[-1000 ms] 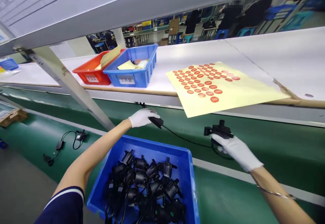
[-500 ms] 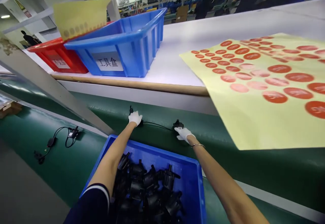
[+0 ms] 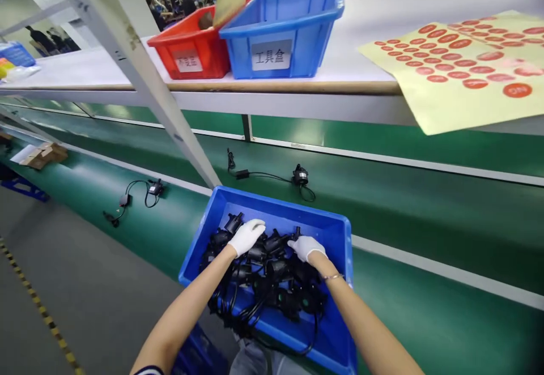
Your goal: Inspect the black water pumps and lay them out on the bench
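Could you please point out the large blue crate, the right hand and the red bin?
Large blue crate (image 3: 276,213): head view, far inner wall.
Right hand (image 3: 307,247): head view, gloved back.
Red bin (image 3: 211,55): head view, front wall.

Shows smooth, faintly glossy plastic in the blue crate, the red bin and the blue bin, with a darker, mostly matt plastic look to the black units. Has soft, matt cloth in the white gloves, shiny metal in the bracelet, and scuffed, painted-looking metal in the post. Adds smooth paper in the sticker sheet, wood-like edging along the shelf, and a softly reflective green surface.
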The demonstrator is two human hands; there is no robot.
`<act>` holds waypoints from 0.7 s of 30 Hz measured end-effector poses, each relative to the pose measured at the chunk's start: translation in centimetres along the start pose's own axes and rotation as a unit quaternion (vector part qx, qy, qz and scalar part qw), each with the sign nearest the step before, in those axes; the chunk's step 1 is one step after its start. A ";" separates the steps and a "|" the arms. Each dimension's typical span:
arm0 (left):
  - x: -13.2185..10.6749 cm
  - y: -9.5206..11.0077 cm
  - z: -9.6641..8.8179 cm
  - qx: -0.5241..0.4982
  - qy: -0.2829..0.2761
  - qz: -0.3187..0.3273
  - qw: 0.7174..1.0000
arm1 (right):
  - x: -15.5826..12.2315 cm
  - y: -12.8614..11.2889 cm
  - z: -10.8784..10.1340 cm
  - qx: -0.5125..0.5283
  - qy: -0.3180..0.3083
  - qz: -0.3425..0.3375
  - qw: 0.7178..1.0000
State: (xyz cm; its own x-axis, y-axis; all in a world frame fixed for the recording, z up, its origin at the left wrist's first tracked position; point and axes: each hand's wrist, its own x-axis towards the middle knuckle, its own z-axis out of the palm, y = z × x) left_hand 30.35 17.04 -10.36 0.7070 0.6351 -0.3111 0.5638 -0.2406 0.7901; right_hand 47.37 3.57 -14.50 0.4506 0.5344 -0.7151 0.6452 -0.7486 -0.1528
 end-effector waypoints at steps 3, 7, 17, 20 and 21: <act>-2.9 -1.5 -1.3 -0.057 0.055 -0.020 0.997 | -0.5 0.2 0.1 0.002 0.017 0.017 1.000; -9.0 -4.0 -4.3 -0.148 0.135 -0.050 0.978 | -1.8 -2.8 0.4 0.012 0.086 -0.008 0.996; -18.7 -7.2 -3.3 -0.302 0.203 -0.127 0.923 | 1.8 -13.8 0.8 0.038 -0.009 -0.085 0.996; -17.8 -6.9 -3.2 -0.339 0.202 -0.146 0.907 | 2.3 -14.1 0.3 0.052 -0.028 -0.076 0.995; -17.2 -6.7 -3.2 -0.351 0.198 -0.151 0.902 | 2.1 -14.0 0.2 0.062 -0.024 -0.080 0.995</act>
State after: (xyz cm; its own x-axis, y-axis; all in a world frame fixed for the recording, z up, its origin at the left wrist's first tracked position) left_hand 13.05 10.10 -8.63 0.2799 0.8401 -0.4647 0.1965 0.4236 0.8843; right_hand 39.18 15.08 -14.01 0.3170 0.6334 -0.7059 0.6237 -0.6999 -0.3480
